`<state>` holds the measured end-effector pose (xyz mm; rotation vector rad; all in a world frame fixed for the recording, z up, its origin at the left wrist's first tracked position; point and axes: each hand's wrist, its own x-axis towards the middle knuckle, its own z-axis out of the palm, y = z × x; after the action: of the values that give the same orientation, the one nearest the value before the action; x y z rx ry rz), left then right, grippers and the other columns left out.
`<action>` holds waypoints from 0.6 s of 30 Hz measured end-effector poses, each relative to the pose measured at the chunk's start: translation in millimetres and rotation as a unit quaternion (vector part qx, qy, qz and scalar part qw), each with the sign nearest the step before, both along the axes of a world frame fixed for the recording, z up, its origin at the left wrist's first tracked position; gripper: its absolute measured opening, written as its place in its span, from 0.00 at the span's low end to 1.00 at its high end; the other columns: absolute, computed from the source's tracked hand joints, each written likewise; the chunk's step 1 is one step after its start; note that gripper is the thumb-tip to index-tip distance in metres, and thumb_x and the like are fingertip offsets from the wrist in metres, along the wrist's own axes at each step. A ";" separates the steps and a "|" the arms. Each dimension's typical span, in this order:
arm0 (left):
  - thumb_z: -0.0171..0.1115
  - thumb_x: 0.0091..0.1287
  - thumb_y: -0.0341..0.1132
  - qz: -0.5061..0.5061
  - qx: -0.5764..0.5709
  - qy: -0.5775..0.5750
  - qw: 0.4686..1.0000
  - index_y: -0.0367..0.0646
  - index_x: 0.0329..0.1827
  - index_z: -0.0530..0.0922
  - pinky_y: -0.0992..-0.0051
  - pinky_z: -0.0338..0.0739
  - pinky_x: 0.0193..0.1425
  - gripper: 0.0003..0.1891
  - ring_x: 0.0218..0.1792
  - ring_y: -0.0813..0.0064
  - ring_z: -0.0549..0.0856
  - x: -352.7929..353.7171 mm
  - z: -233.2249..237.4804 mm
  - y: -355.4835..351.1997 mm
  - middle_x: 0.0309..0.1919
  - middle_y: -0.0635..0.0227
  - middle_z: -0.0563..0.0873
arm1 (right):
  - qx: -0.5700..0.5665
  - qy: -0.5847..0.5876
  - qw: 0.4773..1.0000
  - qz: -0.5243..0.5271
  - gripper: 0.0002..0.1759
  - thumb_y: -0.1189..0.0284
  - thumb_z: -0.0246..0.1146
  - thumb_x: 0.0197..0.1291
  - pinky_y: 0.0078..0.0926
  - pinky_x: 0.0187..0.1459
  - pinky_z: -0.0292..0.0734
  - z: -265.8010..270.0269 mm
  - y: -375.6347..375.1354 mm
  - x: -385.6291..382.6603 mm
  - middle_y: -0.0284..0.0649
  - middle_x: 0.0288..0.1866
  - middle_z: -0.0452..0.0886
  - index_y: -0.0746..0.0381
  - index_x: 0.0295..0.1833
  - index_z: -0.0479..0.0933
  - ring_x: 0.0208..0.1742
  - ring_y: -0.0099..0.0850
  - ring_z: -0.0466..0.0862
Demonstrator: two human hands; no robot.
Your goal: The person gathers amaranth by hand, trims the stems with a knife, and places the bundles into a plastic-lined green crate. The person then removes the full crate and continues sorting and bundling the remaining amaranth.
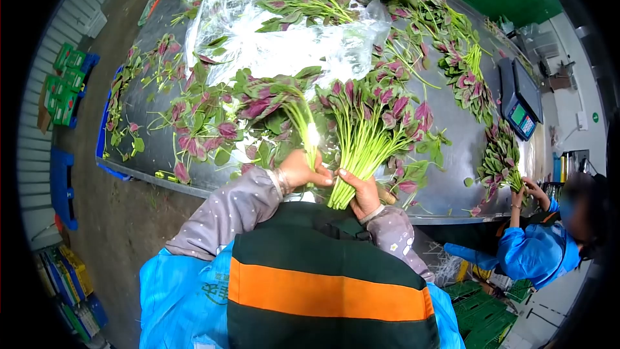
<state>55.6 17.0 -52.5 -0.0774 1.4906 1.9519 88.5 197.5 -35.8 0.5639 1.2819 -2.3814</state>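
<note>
My left hand [303, 171] is closed around the stems of a small bunch of leafy greens [298, 113], whose purple and green leaves droop to the left. A larger bunch [365, 132] with pale green stems stands fanned out in my right hand [363, 194], its thumb across the lower stems. Both hands are close together at the near edge of the metal table [258, 195], the fingertips nearly meeting. Loose purple-green sprigs [194, 123] lie beyond them, around a clear plastic sheet [284, 45].
A scale [520, 100] sits at the table's right side. Below it a co-worker in blue sleeves [539, 249] holds another bunch [502, 158]. More greens [468, 77] lie at the right. Green crates [68, 84] are at the far left, others [481, 317] at lower right.
</note>
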 end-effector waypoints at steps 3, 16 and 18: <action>0.69 0.46 0.18 -0.208 0.053 0.008 0.977 0.44 0.25 0.62 0.73 0.78 0.38 0.20 0.33 0.71 0.84 -13.1 29.9 -20.4 0.27 0.59 0.83 | 0.001 -0.013 1.000 0.007 0.14 0.81 0.64 0.51 0.24 0.40 0.75 -0.6 3.8 -0.4 0.38 0.35 0.79 0.67 0.44 0.72 0.35 0.27 0.79; 0.66 0.52 0.23 0.047 -0.155 0.134 0.978 0.46 0.18 0.60 0.72 0.78 0.44 0.20 0.40 0.73 0.83 -26.4 51.1 -32.7 0.33 0.58 0.84 | -0.021 -0.011 1.000 -0.021 0.14 0.82 0.63 0.51 0.26 0.40 0.77 4.1 17.9 -2.1 0.41 0.37 0.79 0.69 0.45 0.72 0.37 0.30 0.80; 0.67 0.53 0.25 0.107 -0.123 0.048 0.985 0.45 0.18 0.62 0.76 0.78 0.34 0.19 0.31 0.74 0.84 -30.6 53.1 2.5 0.26 0.59 0.84 | -0.023 0.002 1.000 -0.009 0.14 0.82 0.63 0.50 0.26 0.40 0.77 3.4 15.4 0.0 0.41 0.37 0.79 0.69 0.45 0.72 0.36 0.30 0.80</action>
<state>25.1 19.5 0.6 -0.2649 1.8477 1.9504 88.6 212.9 -32.4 0.5583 1.2268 -2.4206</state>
